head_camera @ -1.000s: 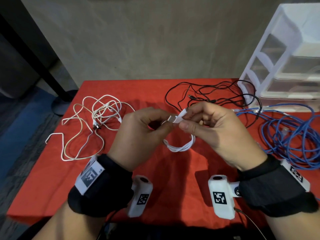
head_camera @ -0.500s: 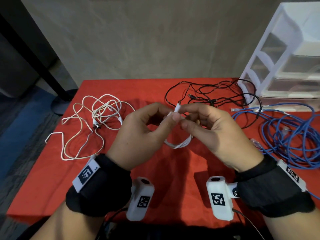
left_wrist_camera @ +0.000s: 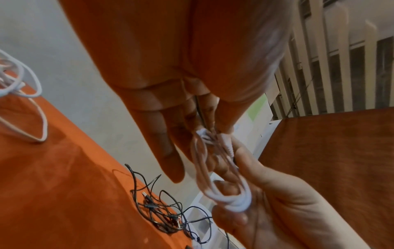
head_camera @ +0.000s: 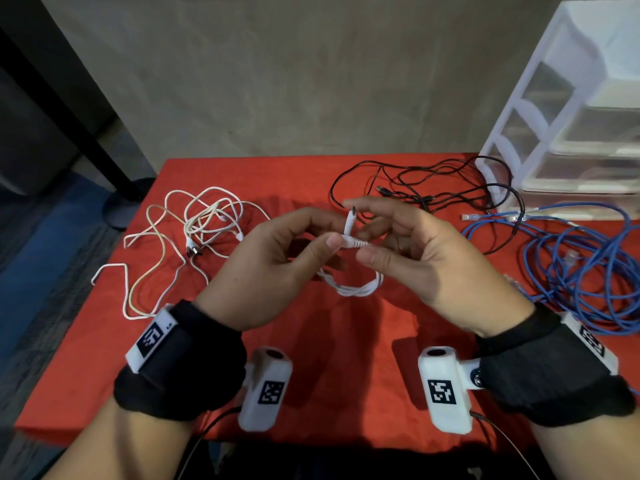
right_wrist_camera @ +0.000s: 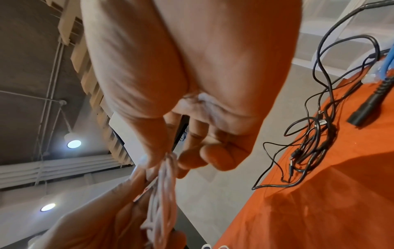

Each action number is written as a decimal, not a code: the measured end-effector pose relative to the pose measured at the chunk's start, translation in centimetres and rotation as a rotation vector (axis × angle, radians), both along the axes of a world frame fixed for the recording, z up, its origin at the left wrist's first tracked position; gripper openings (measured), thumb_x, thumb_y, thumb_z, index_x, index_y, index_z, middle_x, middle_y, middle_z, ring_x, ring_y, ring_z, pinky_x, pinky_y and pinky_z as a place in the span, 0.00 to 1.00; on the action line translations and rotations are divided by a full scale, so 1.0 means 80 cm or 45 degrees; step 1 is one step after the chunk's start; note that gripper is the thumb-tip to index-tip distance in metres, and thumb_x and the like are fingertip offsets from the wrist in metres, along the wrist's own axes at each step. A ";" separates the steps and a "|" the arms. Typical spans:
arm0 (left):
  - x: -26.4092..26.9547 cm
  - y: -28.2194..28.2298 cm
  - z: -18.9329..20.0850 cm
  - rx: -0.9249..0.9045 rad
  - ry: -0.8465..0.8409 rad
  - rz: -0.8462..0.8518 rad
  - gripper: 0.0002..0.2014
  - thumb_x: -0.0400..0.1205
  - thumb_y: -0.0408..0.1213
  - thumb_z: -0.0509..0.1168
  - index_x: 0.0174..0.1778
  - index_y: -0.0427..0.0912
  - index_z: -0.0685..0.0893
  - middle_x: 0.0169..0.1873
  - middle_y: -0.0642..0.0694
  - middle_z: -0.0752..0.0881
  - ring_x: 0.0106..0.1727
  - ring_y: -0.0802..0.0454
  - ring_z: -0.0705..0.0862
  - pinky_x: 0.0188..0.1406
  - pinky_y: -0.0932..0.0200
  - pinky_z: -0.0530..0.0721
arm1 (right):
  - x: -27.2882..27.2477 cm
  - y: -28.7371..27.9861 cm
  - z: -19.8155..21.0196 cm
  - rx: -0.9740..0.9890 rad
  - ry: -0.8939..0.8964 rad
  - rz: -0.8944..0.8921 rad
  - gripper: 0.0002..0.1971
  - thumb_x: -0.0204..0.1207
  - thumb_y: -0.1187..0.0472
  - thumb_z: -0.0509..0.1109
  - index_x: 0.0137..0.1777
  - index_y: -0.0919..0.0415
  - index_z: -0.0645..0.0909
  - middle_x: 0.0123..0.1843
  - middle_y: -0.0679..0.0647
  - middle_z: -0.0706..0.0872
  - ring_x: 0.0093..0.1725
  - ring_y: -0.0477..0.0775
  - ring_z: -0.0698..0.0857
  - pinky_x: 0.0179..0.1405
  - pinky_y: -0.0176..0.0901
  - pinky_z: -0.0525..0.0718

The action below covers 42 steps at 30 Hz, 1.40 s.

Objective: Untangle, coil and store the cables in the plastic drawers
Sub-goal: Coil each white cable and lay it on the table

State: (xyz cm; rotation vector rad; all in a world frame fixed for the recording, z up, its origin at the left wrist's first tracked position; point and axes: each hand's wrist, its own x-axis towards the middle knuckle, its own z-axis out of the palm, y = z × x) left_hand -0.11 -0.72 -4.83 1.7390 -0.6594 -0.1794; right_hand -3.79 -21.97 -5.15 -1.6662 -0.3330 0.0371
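Observation:
A small white cable coil [head_camera: 356, 289] hangs between both hands above the red table [head_camera: 325, 368]. My left hand [head_camera: 277, 261] pinches its top with thumb and fingers. My right hand [head_camera: 429, 258] pinches a white connector end [head_camera: 350, 223] that sticks up beside the coil's top. The left wrist view shows the white cable coil [left_wrist_camera: 226, 197] looping under both hands' fingers. In the right wrist view the white cable coil [right_wrist_camera: 164, 193] hangs from my right fingertips. The clear plastic drawers [head_camera: 568, 123] stand at the back right.
A tangle of white and cream cables [head_camera: 180, 244] lies at the left. A black cable tangle [head_camera: 426, 192] lies at the back centre, running against the drawers. A large blue cable heap [head_camera: 581, 268] lies at the right. The table's front edge is just below my wrists.
Both hands have kept working the loose white end at the coil's top; the connector now stands upright between my right fingers. The coil hangs slightly lower and more to the right.

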 end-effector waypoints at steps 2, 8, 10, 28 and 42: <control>0.000 -0.002 0.000 -0.033 0.017 -0.025 0.12 0.85 0.38 0.68 0.63 0.40 0.80 0.47 0.39 0.91 0.48 0.39 0.92 0.52 0.44 0.90 | -0.001 0.003 0.001 0.009 -0.013 0.014 0.19 0.77 0.63 0.76 0.68 0.53 0.85 0.56 0.67 0.85 0.50 0.52 0.87 0.55 0.42 0.83; 0.004 -0.001 -0.004 -0.070 0.048 -0.020 0.05 0.83 0.35 0.70 0.53 0.40 0.83 0.47 0.38 0.90 0.50 0.33 0.90 0.53 0.42 0.88 | 0.007 -0.006 -0.006 -0.090 -0.135 -0.070 0.04 0.77 0.68 0.78 0.47 0.59 0.89 0.50 0.58 0.91 0.52 0.72 0.87 0.57 0.73 0.82; 0.006 -0.001 -0.005 -0.096 0.084 -0.019 0.05 0.83 0.35 0.71 0.52 0.39 0.83 0.47 0.37 0.91 0.49 0.34 0.90 0.52 0.46 0.89 | 0.008 -0.006 -0.007 -0.054 -0.114 -0.068 0.05 0.77 0.72 0.77 0.47 0.63 0.89 0.52 0.60 0.92 0.55 0.72 0.87 0.62 0.76 0.80; 0.008 0.007 -0.004 -0.181 0.224 -0.041 0.06 0.85 0.30 0.68 0.56 0.36 0.81 0.52 0.31 0.88 0.48 0.46 0.87 0.48 0.56 0.87 | 0.005 -0.009 -0.002 -0.076 0.123 0.008 0.08 0.83 0.63 0.73 0.59 0.61 0.87 0.50 0.65 0.91 0.40 0.48 0.83 0.36 0.38 0.80; 0.010 0.020 0.003 0.006 0.228 -0.014 0.13 0.87 0.39 0.65 0.64 0.35 0.82 0.49 0.36 0.89 0.49 0.51 0.87 0.53 0.56 0.87 | 0.001 0.015 -0.003 -0.210 0.071 0.035 0.16 0.76 0.57 0.75 0.63 0.56 0.84 0.52 0.57 0.92 0.50 0.58 0.89 0.50 0.50 0.86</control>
